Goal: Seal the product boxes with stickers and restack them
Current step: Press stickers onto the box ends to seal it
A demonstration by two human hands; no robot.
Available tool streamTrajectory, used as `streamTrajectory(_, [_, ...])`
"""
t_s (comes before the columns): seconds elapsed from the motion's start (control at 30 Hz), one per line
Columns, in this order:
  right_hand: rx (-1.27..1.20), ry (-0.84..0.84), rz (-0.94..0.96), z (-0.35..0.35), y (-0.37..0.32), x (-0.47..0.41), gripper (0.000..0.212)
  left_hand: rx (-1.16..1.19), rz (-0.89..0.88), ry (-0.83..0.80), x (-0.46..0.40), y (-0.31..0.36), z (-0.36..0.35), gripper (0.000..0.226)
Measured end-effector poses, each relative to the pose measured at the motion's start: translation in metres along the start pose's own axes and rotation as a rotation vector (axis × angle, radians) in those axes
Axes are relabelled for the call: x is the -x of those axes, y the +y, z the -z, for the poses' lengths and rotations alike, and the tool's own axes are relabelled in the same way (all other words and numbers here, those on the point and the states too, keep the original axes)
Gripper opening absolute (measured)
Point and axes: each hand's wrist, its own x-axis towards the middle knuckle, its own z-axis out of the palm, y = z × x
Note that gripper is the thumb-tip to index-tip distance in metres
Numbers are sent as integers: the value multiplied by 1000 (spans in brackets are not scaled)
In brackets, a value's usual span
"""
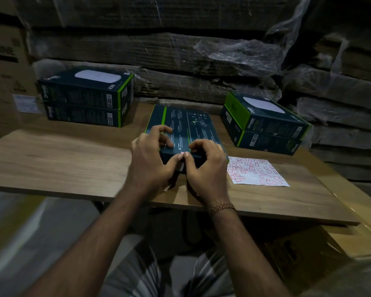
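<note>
Dark blue-green with lime edging, the product box (186, 129) lies flat, printed underside up, on the wooden table (58, 159); both hands work at its near edge. The left hand (150, 161) has its fingers curled over the box top and its thumb pressed to the near side; the right hand (208, 166) mirrors it, fingers bent on the top, thumb meeting the left thumb. Between the two thumb tips sits a small red-outlined sticker (182, 153), straddling the box's top edge; so each grip is narrow, thumb against fingers, closed on the box with the sticker pressed under the thumbs. A beaded bracelet (221, 207) circles the right wrist.

Just right of the grip lies the sticker sheet (255, 171), white with many red-outlined stickers, flat on the table; beyond it and farther right stands a stack of two boxes (263, 125), turned at an angle. Beyond the grip and well to the left stands another stack of two boxes (84, 97), squarely piled. Behind everything rise flattened cartons under plastic wrap (201, 54).
</note>
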Motion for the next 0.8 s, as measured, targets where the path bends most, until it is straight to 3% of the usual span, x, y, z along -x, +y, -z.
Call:
streamTrajectory(0.4, [27, -46, 39, 3, 1, 3, 20, -107, -108, -89, 4, 1, 4, 57])
streamTrajectory(0.8, [192, -142, 42, 4, -4, 3, 31, -61, -66, -42, 3, 0, 0, 57])
